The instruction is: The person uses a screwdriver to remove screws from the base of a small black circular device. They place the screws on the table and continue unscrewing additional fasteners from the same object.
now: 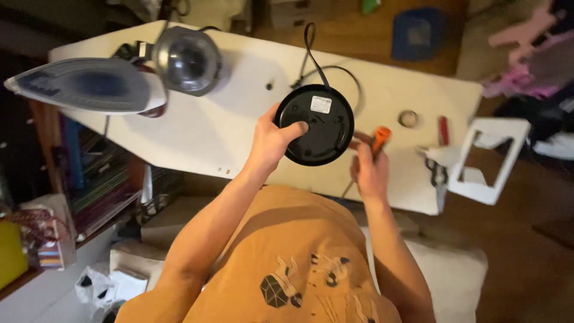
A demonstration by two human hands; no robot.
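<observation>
The round black kettle base [317,124] is being held up on edge just above the white bench [209,125], its underside with a small pale label turned toward the camera and its black cord [314,51] looping away across the bench top behind it. The left hand [272,140] is gripping the base by its left rim, thumb pressing on the flat underside and fingers wrapping behind. The right hand [368,167] is closing around an orange-handled tool [379,139], probably a screwdriver, whose handle is sticking up just beside the right edge of the base; its tip is hidden, so whether it is touching the base cannot be told.

Judging from this, the person is working on the underside of the base with the tool, and any next move would call for a steady hold by the left hand while the tool's tip is being lined up with a small fastener or seam.

Both forearms are reaching forward from an orange shirt, elbows bent, wrists close together over the near edge of the bench.

Farther out, a clothes iron [84,87] is lying at the left end, a shiny metal kettle [186,60] is standing beside it, and a small ring of tape [409,118], a red-handled tool [443,130] and a white frame-like piece [487,161] are lying to the right.
</observation>
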